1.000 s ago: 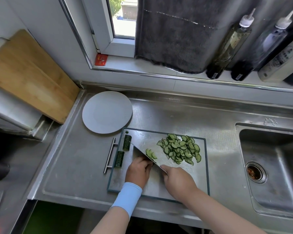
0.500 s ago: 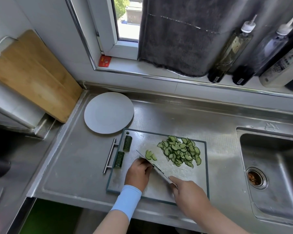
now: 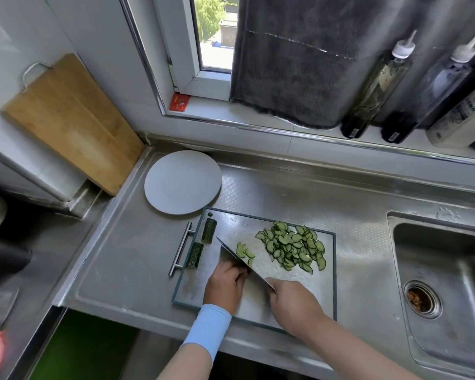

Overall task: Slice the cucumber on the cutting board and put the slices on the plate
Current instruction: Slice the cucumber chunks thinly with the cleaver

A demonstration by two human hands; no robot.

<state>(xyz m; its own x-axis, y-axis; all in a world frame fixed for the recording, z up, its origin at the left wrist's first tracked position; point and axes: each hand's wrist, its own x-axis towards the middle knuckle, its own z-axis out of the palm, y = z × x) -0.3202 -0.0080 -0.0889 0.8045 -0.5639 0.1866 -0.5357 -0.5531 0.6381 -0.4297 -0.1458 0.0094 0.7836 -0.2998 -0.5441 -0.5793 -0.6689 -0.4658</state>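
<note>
Stainless steel surface [image 3: 137, 259] carries a rectangular cutting board [image 3: 239, 223], metal-faced, with a dark rim and a bar handle on its left. A round, flat grey plate [image 3: 182, 182] lies at the board's far left corner. Thin half-moon cucumber slices [image 3: 291, 249] are heaped on the board's far right. Right hand [image 3: 294, 303] grasps the broad knife [image 3: 229, 255] by its handle. Left hand [image 3: 225, 283] is curled beside the blade; what it holds cannot be told. Two dark, bumpy cucumber pieces [image 3: 209, 230] lie along the board's left edge
</note>
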